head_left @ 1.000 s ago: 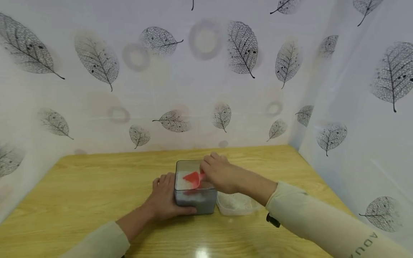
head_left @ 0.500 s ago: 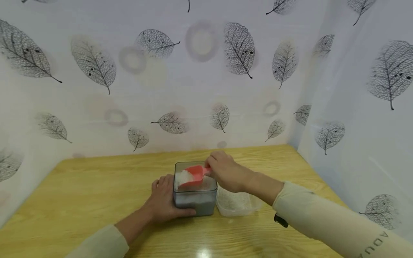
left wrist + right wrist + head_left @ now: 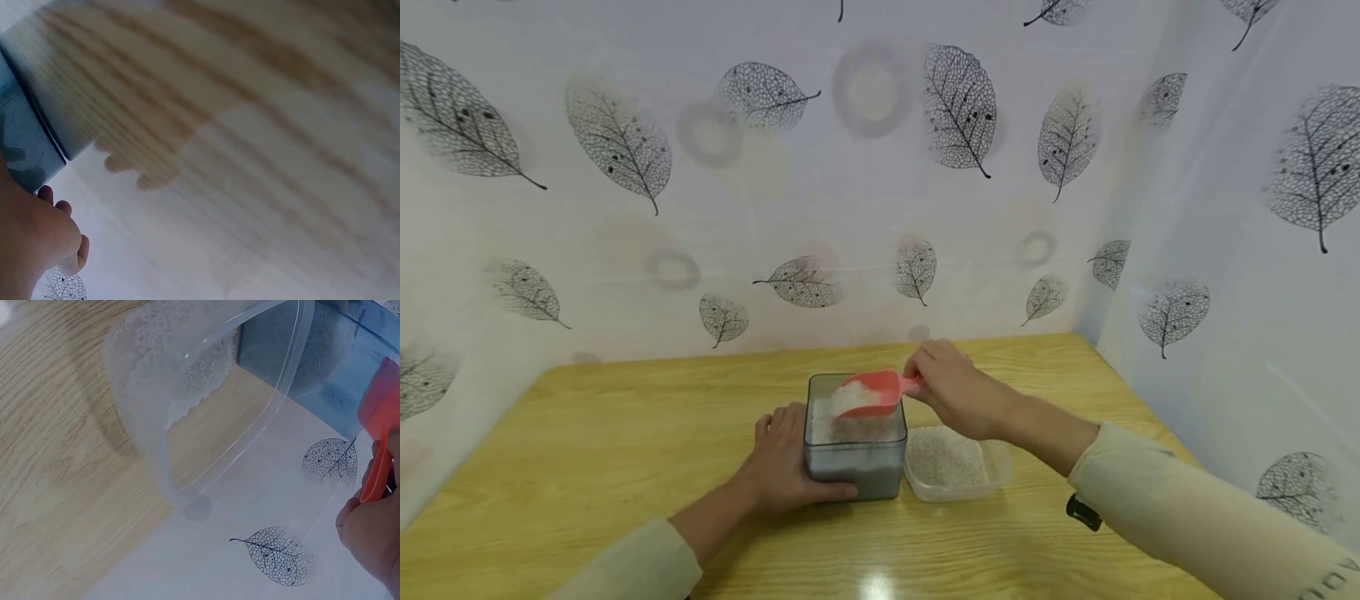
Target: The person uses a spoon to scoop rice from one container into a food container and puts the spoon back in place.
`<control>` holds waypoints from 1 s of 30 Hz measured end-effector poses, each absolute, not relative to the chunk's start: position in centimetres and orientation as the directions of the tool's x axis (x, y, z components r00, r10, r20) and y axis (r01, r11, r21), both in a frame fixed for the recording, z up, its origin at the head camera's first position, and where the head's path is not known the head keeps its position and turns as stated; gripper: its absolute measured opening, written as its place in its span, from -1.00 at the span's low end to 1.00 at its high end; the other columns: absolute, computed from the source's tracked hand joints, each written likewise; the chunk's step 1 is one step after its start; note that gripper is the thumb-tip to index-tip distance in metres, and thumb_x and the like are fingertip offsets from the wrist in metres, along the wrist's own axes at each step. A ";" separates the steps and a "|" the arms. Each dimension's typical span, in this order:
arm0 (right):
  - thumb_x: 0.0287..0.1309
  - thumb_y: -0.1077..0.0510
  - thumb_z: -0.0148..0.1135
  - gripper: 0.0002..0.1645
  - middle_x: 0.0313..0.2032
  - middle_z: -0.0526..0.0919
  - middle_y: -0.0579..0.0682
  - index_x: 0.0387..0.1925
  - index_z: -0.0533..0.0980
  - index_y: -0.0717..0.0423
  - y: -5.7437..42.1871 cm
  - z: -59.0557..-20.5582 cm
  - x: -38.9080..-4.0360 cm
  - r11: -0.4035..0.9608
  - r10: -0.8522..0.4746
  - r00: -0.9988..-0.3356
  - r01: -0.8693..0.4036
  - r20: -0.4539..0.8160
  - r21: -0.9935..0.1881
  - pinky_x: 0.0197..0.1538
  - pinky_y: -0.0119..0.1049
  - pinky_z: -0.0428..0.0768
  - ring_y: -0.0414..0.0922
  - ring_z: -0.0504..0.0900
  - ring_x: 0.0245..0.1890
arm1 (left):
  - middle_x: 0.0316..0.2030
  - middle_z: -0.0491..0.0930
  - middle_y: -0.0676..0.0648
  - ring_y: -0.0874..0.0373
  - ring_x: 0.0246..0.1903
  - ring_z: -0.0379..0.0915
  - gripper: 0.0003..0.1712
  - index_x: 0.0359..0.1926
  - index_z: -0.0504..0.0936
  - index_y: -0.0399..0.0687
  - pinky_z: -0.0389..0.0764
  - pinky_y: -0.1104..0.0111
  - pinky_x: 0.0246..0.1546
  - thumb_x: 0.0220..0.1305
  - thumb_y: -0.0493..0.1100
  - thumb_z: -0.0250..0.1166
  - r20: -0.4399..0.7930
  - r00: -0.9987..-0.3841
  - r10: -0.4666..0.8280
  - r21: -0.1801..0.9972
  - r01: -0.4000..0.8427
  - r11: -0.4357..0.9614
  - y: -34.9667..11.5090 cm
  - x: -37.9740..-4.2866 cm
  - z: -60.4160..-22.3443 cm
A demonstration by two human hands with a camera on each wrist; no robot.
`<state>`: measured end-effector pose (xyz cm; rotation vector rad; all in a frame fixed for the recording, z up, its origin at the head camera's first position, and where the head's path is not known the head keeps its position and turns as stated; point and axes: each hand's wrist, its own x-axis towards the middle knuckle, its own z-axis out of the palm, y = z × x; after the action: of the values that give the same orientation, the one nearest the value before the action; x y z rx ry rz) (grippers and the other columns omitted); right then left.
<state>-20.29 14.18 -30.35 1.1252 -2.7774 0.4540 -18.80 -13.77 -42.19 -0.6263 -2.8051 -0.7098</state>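
Head view alone shows both hands: left [image 3: 786, 467] gripping the grey box [image 3: 854, 454], right [image 3: 958, 392] pinching the loaded scoop [image 3: 868, 393]

Surface [image 3: 610, 433] open at frame left and near edge; grey box [image 3: 854, 458] and clear tub [image 3: 951, 467] block centre; walls [image 3: 1225, 250] close right and back.

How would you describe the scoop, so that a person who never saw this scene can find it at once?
Look at the middle of the wooden table, where a grey square box stands beside a low clear tub. The scoop hangs just above the box's open top, its handle pinched by the right hand while the left hand holds the box. It is the only red thing there, and it carries white grains.
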 end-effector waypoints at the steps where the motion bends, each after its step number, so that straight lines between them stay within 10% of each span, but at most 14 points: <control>1: 0.48 0.07 0.03 -0.82 -0.18 0.42 -0.07 -0.10 0.44 0.10 14.4 -30.3 -20.3 0.676 -0.663 -0.715 -0.699 0.223 -0.232 -0.03 -0.18 0.31 -0.11 0.29 -0.16 | -0.04 0.38 0.02 0.10 -0.03 0.24 0.33 0.23 0.27 -0.06 0.13 0.02 0.12 -0.42 0.72 0.36 0.271 -0.895 0.354 0.415 0.440 0.796 -13.8 -18.8 -42.2; 30: 0.30 0.33 0.19 -0.81 -0.34 0.33 -0.25 -0.23 0.39 0.02 24.7 -30.2 -18.9 0.631 -0.635 -0.621 -0.760 0.461 -0.155 -0.10 -0.40 0.18 -0.30 0.21 -0.25 | -0.02 0.40 0.00 0.08 -0.02 0.26 0.33 0.25 0.29 -0.08 0.14 0.02 0.16 -0.40 0.70 0.38 0.270 -0.891 0.364 0.416 0.449 0.790 -14.1 -19.2 -42.1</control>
<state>-18.94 24.72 -30.24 1.1117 -2.4913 0.4788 -19.21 -14.10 -42.10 -0.6425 -2.8040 -0.7181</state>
